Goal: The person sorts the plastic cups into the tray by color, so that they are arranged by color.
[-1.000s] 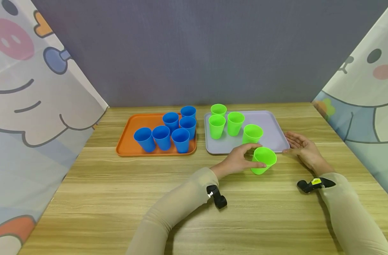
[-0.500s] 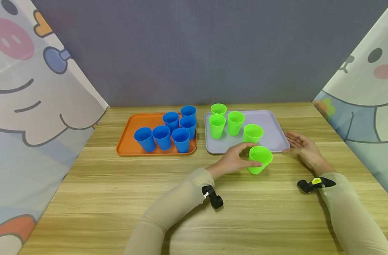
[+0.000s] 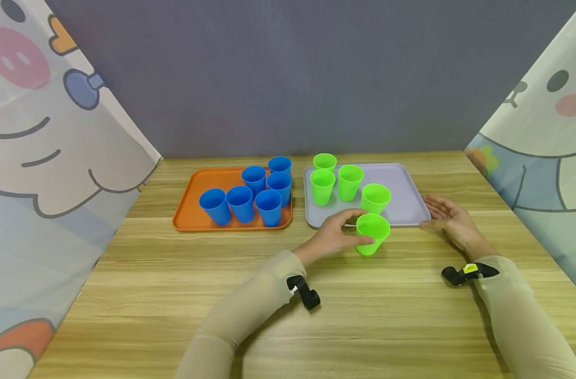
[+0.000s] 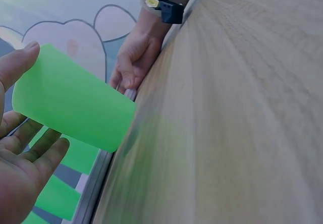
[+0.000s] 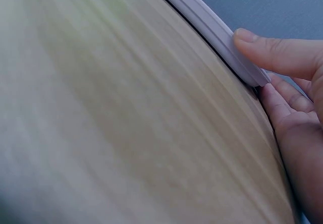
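My left hand grips a green cup by its side, thumb nearest me and fingers behind. The cup stands roughly upright in front of the pale lilac tray; its base is at or just above the table, I cannot tell which. In the left wrist view the green cup lies between thumb and fingers. My right hand holds the tray's front right corner; the right wrist view shows the thumb on the tray rim and fingers around the corner. Several green cups stand on the tray's left half.
An orange tray with several blue cups stands left of the lilac tray, a narrow gap between them. A grey panel rises behind the wooden table. Printed cloths flank both sides.
My left hand has carried the green cup leftward and slightly away from me, along the lilac tray's front edge. The right hand has stayed at the tray corner.
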